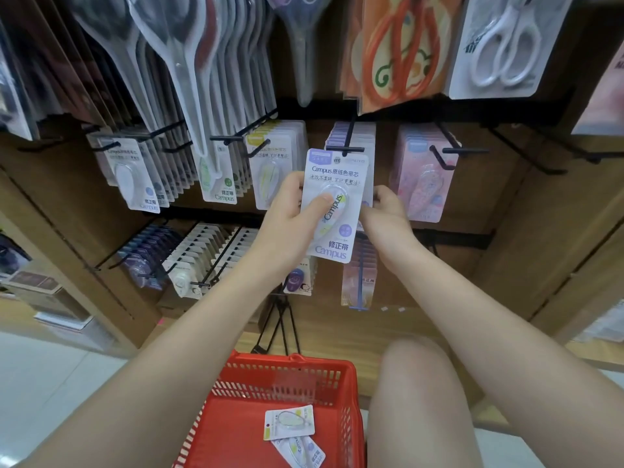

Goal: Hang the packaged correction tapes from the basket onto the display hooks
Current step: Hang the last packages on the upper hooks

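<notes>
Head view: the left hand (290, 211) grips a purple Campus correction tape pack (332, 204), thumb pressed on its blister, the pack's top at a black display hook (349, 149). The right hand (383, 206), just right of the pack, has curled fingers behind its edge; its grasp is unclear. Below, a red basket (236, 430) holds two more packs (290, 422).

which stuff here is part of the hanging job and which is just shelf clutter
Job: purple Campus correction tape pack, left hand, right hand, its hook, red basket, two packs in basket.

Not the job: white scissors, orange scissors, pink tape packs.
</notes>
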